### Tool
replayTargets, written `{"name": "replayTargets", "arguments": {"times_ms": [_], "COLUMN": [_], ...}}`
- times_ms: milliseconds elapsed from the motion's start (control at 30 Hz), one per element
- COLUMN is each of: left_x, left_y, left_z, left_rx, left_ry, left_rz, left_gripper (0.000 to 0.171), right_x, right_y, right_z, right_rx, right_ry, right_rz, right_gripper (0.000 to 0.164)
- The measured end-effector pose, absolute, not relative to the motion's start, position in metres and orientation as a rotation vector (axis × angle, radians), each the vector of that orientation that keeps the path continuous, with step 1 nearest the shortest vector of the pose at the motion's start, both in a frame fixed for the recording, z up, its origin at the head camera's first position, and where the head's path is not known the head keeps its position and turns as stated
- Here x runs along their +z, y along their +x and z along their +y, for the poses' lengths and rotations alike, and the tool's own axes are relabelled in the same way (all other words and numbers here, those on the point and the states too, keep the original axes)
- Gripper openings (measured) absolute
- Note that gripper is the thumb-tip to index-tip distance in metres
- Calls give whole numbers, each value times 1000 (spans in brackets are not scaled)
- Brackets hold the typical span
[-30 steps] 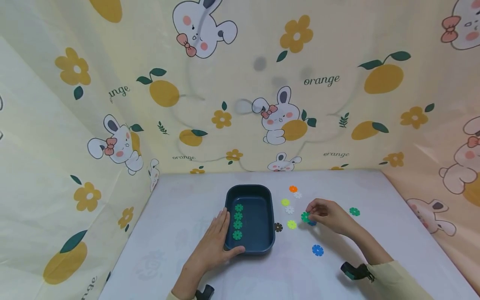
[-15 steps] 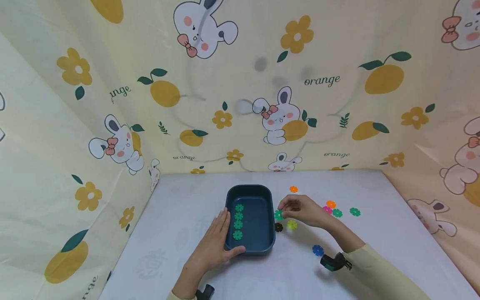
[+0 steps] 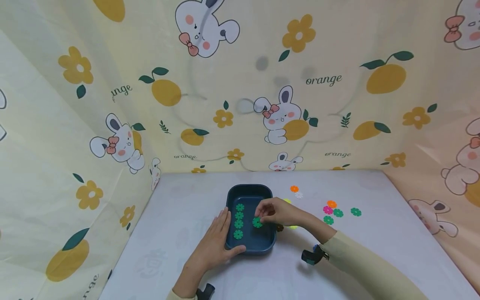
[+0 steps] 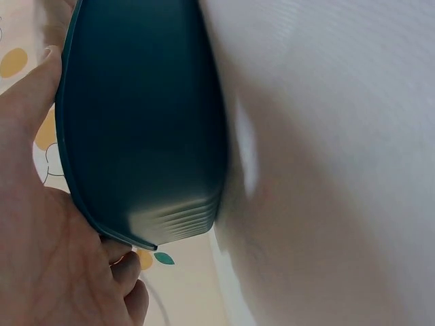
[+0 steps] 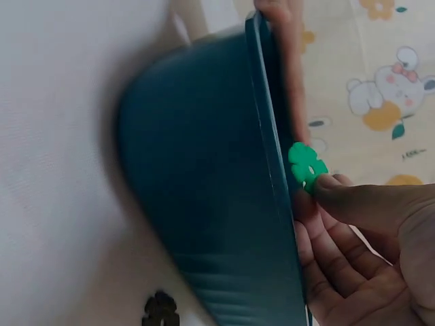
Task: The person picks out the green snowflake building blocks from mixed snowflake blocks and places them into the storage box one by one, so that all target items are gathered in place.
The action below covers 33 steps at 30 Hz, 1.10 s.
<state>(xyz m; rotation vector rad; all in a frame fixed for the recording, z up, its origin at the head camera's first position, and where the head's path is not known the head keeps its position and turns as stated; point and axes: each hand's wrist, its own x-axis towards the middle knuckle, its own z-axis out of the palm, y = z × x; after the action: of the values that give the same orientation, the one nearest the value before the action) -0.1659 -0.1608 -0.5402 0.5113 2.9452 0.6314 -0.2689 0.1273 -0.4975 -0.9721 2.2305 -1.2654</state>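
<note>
My right hand (image 3: 279, 211) is over the right half of a dark blue tray (image 3: 251, 249), pinching a green flower-shaped plastic piece (image 3: 257, 222) between thumb and fingers. In the right wrist view that green piece (image 5: 306, 163) shows at the tray's rim, held by the thumb tip. Inside the tray, several green flower pieces (image 3: 238, 215) lie in a column along the left side. My left hand (image 3: 213, 239) rests along the tray's left rim, fingers straight and thumb spread onto the near edge. The left wrist view shows the palm beside the tray's outer wall (image 4: 143, 122).
Right of the tray lie loose flower pieces: a dark brown one (image 3: 279, 228), an orange one (image 3: 294, 188), a white one (image 3: 298, 195), a pink one (image 3: 328, 210) and several green ones (image 3: 356, 212). My right forearm partly hides a blue piece. Patterned cloth (image 3: 240, 83) hangs behind the table.
My right hand has carried the green flower piece leftward from among the loose pieces to over the tray. The left hand and tray have stayed put.
</note>
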Motion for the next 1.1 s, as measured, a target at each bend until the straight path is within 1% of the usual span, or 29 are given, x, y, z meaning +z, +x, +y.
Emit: {"name": "replayTargets", "arguments": {"times_ms": [233, 633, 900, 1100], "left_x": [-539, -539, -538, -537], "left_y": [-166, -167, -167, -166], "left_z": [-161, -162, -161, -162], "left_rx": [638, 627, 633, 646], "left_ry": [524, 532, 549, 558], "left_rz": [2942, 2939, 2935, 2933], "left_gripper": [121, 120, 118, 118], "right_x": [-501, -510, -516, -517], "right_y": [-278, -293, -293, -291], "right_z": [109, 80, 72, 68], "right_rx": [-1127, -900, -804, -770], "right_ry": [-1039, -1061, -1061, -1062], "right_rz": [2227, 2191, 2184, 2225], "right_gripper": [11, 11, 9, 11]}}
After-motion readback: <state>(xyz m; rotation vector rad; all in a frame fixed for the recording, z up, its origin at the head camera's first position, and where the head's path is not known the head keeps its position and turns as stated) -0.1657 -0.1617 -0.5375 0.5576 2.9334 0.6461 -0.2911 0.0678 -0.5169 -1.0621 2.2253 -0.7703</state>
